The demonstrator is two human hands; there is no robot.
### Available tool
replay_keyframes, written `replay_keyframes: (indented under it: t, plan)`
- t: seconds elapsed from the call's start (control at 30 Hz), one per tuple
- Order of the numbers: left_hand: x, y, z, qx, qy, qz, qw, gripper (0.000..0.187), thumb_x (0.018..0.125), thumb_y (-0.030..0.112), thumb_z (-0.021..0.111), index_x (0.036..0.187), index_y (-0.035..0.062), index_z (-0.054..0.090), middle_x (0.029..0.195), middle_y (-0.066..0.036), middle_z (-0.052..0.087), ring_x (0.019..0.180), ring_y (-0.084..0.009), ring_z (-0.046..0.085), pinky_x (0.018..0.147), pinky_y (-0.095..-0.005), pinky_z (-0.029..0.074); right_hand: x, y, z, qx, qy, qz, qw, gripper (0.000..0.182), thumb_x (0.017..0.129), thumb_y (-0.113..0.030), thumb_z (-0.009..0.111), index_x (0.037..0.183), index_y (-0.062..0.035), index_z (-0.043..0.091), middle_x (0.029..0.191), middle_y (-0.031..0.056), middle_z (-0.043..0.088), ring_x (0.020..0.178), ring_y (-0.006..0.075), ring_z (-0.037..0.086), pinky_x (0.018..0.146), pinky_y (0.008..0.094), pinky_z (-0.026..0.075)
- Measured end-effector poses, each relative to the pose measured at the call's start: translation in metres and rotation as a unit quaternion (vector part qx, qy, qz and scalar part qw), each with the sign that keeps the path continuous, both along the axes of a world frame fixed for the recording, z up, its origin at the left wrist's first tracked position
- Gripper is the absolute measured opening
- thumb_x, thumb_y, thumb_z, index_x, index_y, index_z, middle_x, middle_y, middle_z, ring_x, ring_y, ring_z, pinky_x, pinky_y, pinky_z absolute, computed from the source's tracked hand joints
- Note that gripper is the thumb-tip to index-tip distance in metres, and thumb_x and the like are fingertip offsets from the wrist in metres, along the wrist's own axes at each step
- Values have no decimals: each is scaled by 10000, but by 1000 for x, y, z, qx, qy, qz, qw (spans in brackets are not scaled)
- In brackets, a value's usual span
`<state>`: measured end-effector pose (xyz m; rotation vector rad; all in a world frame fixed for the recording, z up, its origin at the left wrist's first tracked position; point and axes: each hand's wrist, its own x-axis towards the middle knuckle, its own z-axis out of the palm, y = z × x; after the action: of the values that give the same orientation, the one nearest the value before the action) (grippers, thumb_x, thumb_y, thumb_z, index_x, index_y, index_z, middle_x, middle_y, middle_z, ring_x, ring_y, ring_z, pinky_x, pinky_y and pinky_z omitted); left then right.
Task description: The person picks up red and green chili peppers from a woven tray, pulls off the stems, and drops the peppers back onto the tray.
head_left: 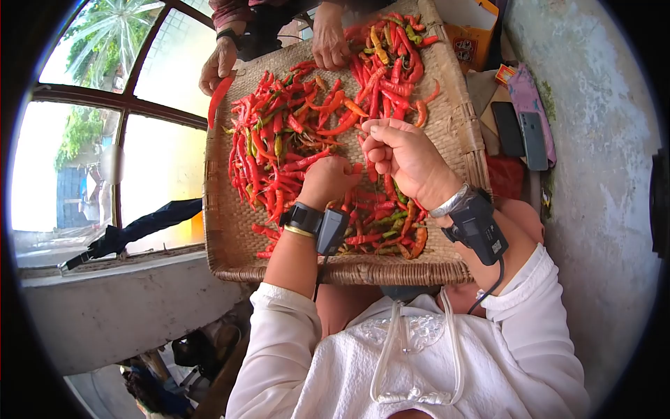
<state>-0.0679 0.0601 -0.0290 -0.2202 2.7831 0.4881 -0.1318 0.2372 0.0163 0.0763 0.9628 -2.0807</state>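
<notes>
Red chili peppers [255, 150], with a few green and orange ones among them, lie heaped in a shallow woven basket [447, 150]. My left hand [328, 181] is low over the middle of the heap, its fingers curled round a red chili pepper [357, 169] whose end pokes out by the fingertips. To the right, my right hand [405, 159] is raised above the peppers. Its thumb presses against the bent index finger, and whatever may be pinched there is too small to make out.
Across the basket, another person's hand [220, 66] holds a long red pepper [220, 99]; their other hand [330, 38] touches the heap. A folded umbrella [143, 227] lies on the windowsill at left. Two phones [534, 140] and an orange box [469, 38] are at right, beside the wall.
</notes>
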Motion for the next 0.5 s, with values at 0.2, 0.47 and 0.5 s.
replay_keyframes:
  t: [0.2, 0.47, 0.5]
  plan:
    - [-18, -18, 16, 473, 181, 292, 811, 252, 861, 200, 592, 956, -32, 573, 695, 1, 585, 572, -53, 508, 520, -197, 423, 2, 2, 5, -10, 9, -6, 1000, 170, 865, -156, 532, 988, -44, 565, 723, 17, 603, 586, 68, 555, 486, 187, 426]
    - [-15, 16, -6, 18, 85, 11, 996, 370, 750, 363, 639, 944, 50, 603, 762, -146, 629, 704, -288, 615, 602, -395, 479, -4, 3, 4, -7, 17, -29, 999, 150, 861, -153, 539, 965, -50, 571, 712, 19, 602, 579, 67, 549, 479, 190, 424]
    - [-14, 22, -10, 11, 84, 11, 996, 383, 729, 385, 644, 921, 56, 596, 776, -156, 629, 716, -325, 607, 612, -429, 476, -4, 3, 3, -6, 18, -25, 999, 150, 861, -153, 539, 965, -50, 571, 712, 19, 602, 579, 67, 549, 479, 190, 424]
